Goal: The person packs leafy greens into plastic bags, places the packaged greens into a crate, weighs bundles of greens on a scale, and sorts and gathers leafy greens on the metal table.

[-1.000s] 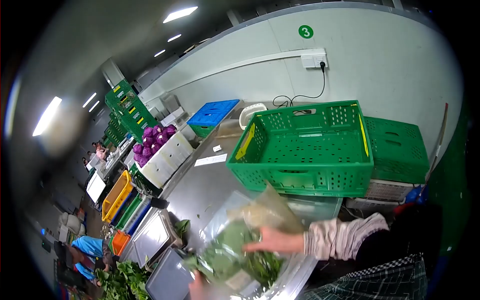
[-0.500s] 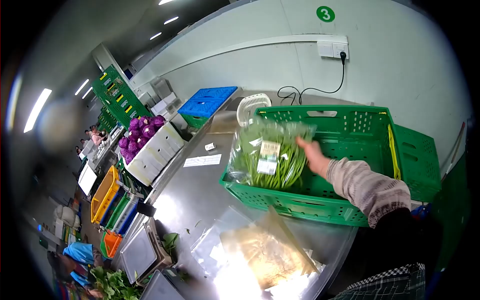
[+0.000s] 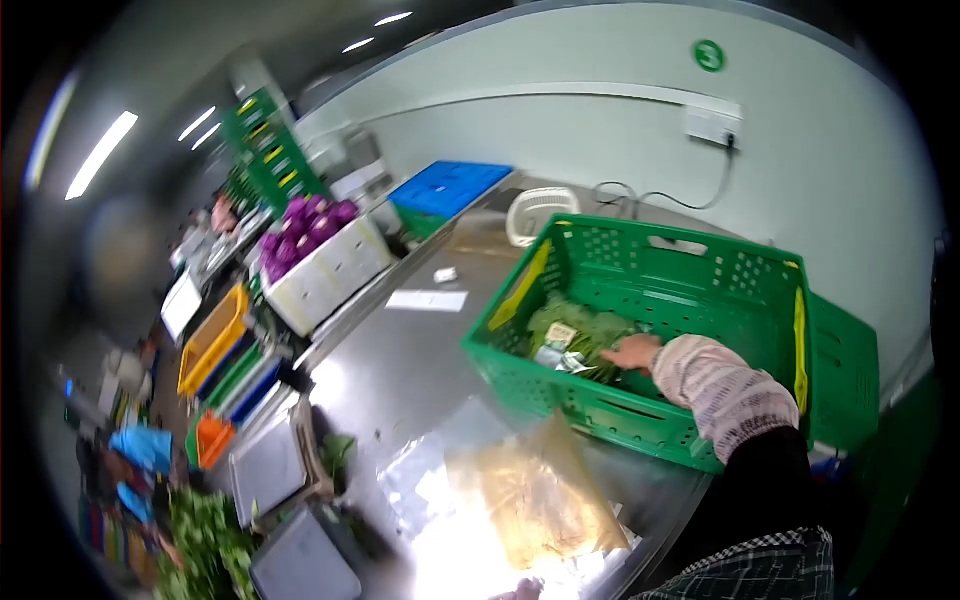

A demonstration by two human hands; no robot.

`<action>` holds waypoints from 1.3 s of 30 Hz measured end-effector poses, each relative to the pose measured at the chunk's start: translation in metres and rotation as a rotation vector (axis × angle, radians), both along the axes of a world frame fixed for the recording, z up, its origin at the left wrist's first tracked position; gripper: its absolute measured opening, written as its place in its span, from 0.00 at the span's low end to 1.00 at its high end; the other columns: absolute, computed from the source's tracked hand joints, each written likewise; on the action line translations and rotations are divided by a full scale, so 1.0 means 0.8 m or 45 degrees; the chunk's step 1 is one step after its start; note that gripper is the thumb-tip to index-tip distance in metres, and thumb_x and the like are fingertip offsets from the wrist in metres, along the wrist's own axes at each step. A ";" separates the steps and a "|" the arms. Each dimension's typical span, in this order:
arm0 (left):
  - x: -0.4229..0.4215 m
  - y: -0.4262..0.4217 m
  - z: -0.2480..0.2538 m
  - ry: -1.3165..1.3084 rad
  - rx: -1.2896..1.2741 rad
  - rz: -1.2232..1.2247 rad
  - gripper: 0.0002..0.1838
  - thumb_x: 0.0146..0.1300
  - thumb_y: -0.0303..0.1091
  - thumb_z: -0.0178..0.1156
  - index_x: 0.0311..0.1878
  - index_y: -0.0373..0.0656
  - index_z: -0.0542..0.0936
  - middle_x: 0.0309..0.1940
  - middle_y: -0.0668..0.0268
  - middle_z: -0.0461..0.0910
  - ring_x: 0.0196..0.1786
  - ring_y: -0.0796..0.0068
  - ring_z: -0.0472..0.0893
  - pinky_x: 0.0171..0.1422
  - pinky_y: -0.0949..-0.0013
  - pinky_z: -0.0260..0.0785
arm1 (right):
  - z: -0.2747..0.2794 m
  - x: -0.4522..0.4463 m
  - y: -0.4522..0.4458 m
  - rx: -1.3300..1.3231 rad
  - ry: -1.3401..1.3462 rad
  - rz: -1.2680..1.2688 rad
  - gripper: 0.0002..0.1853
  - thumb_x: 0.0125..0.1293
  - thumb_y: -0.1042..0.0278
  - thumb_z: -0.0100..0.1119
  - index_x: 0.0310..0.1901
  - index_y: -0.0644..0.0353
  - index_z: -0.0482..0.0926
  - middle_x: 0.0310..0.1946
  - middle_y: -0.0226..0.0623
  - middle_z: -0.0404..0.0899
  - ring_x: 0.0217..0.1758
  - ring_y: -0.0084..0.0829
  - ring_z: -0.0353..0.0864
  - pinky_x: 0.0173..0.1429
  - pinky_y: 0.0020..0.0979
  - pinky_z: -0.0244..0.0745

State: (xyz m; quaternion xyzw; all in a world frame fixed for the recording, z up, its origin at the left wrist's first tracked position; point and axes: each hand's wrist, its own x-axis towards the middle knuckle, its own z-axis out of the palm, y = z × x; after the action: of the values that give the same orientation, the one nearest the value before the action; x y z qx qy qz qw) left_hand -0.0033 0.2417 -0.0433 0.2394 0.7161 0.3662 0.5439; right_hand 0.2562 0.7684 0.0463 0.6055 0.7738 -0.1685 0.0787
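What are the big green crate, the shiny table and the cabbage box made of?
The big green crate looks like hard, smooth plastic, with neat holes in its walls. The table looks like metal: smooth, grey and shining under the lights. The white cabbage box may be foam: its walls look thick and dull.

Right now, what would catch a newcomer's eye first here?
Probably the big green crate on the steel table, with the right hand reaching in at the bagged greens. Next, the purple cabbages heaped in a white box beyond the table's left edge. Nearer, a tan bag lies beside bright glare on the table.
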 end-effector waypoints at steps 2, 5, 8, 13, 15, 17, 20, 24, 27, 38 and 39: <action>0.016 0.010 0.028 0.287 -0.043 -0.209 0.23 0.68 0.46 0.55 0.53 0.32 0.75 0.42 0.56 0.82 0.45 0.66 0.82 0.50 0.65 0.72 | 0.032 -0.001 0.003 0.413 -0.241 0.251 0.32 0.59 0.33 0.54 0.35 0.62 0.82 0.33 0.45 0.83 0.31 0.39 0.84 0.37 0.38 0.78; 0.008 -0.023 0.011 -0.117 -0.064 -0.009 0.24 0.64 0.42 0.57 0.58 0.35 0.74 0.52 0.54 0.79 0.55 0.62 0.77 0.59 0.61 0.67 | 0.126 -0.066 -0.038 0.636 0.650 0.177 0.26 0.57 0.40 0.60 0.31 0.61 0.81 0.25 0.45 0.82 0.29 0.42 0.82 0.33 0.42 0.75; 0.023 -0.032 0.040 0.150 -0.263 0.019 0.19 0.61 0.42 0.61 0.53 0.45 0.79 0.44 0.55 0.83 0.47 0.67 0.83 0.53 0.65 0.73 | 0.140 -0.122 -0.148 0.615 0.613 0.592 0.27 0.58 0.41 0.60 0.25 0.64 0.79 0.19 0.48 0.79 0.23 0.49 0.78 0.30 0.43 0.72; 0.035 -0.090 0.088 0.376 0.044 0.423 0.20 0.63 0.49 0.60 0.40 0.37 0.81 0.28 0.58 0.83 0.31 0.69 0.83 0.38 0.66 0.74 | 0.024 -0.075 -0.234 0.232 0.386 0.467 0.26 0.52 0.43 0.68 0.33 0.64 0.82 0.32 0.50 0.82 0.38 0.48 0.82 0.42 0.45 0.76; 0.027 -0.135 0.069 0.518 0.040 0.582 0.21 0.63 0.49 0.59 0.40 0.37 0.82 0.28 0.57 0.83 0.31 0.67 0.83 0.38 0.64 0.74 | -0.078 -0.039 -0.222 0.222 0.749 0.532 0.18 0.54 0.60 0.69 0.36 0.68 0.80 0.34 0.49 0.83 0.40 0.46 0.82 0.46 0.42 0.76; 0.019 -0.172 0.055 0.642 -0.039 0.694 0.21 0.61 0.49 0.60 0.40 0.37 0.82 0.27 0.57 0.83 0.32 0.65 0.83 0.39 0.63 0.74 | -0.142 -0.003 -0.199 -0.265 0.818 0.173 0.13 0.57 0.68 0.64 0.37 0.68 0.75 0.34 0.43 0.78 0.36 0.35 0.78 0.40 0.35 0.75; -0.029 -0.264 0.052 0.705 -0.259 1.015 0.18 0.61 0.49 0.57 0.40 0.43 0.83 0.30 0.54 0.83 0.34 0.57 0.84 0.44 0.60 0.75 | -0.020 -0.075 -0.273 -0.713 0.688 0.146 0.13 0.57 0.69 0.64 0.40 0.67 0.76 0.31 0.39 0.79 0.34 0.31 0.78 0.38 0.32 0.73; -0.134 -0.431 0.038 1.323 -0.277 1.460 0.15 0.54 0.35 0.64 0.42 0.36 0.79 0.36 0.52 0.82 0.40 0.52 0.81 0.47 0.56 0.73 | 0.021 -0.150 -0.320 0.368 0.780 0.621 0.14 0.56 0.72 0.63 0.42 0.69 0.77 0.24 0.31 0.76 0.27 0.24 0.73 0.33 0.26 0.71; -0.225 -0.522 0.059 1.702 -0.676 1.133 0.35 0.45 0.37 0.69 0.59 0.38 0.69 0.55 0.53 0.73 0.58 0.52 0.72 0.59 0.56 0.67 | 0.074 -0.218 -0.441 0.055 1.138 0.592 0.10 0.58 0.73 0.61 0.40 0.68 0.79 0.26 0.31 0.76 0.28 0.21 0.72 0.33 0.24 0.70; -0.405 -0.593 0.054 0.799 -0.519 0.695 0.65 0.28 0.57 0.79 0.68 0.30 0.59 0.59 0.46 0.72 0.61 0.54 0.74 0.65 0.61 0.67 | -0.086 -0.526 -1.061 -1.992 0.728 0.709 0.24 0.65 0.49 0.60 0.51 0.62 0.77 0.40 0.31 0.79 0.40 0.20 0.75 0.45 0.23 0.72; -0.395 -0.593 0.044 0.773 -0.358 0.736 0.55 0.30 0.52 0.80 0.62 0.33 0.66 0.49 0.48 0.79 0.52 0.53 0.79 0.59 0.61 0.71 | -0.107 -0.566 -1.078 -1.830 0.595 0.666 0.26 0.64 0.48 0.60 0.53 0.63 0.76 0.41 0.31 0.78 0.41 0.22 0.76 0.45 0.23 0.72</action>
State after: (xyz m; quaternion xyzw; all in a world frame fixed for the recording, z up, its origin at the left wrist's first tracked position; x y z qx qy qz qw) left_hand -0.3193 -0.2329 -0.0083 0.0499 0.9238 0.3154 0.2114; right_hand -0.1964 -0.0940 -0.0390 0.1547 0.5892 -0.7245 0.3225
